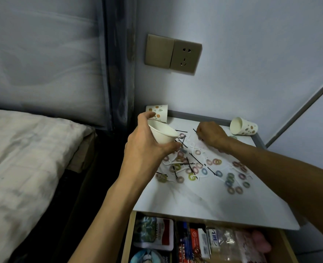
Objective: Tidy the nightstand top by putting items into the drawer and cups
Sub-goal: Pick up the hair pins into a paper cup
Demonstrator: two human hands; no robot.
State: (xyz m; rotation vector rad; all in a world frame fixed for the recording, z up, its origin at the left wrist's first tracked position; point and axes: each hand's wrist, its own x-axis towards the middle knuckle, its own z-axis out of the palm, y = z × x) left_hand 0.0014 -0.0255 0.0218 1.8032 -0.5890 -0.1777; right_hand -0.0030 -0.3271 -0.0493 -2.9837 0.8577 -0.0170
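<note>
Left hand (145, 147) is gripping a white paper cup (162, 132), tilted, over the nightstand top's (195, 202) back-left part. Right hand (210, 135) is curled down at the back edge - can't tell what it's got. Hair rings (231, 179) and bobby pins (195, 158) are scattered mid-top - drawer (127, 240) is open below the front edge.

We count three paper cups: one held cup (162, 132), one upright cup (157, 112) at eleven o'clock of the nightstand top (195, 202), one tipped cup (243, 127) at one o'clock; roughly thirty hair rings (189, 177); about ten hairpins (195, 159).
</note>
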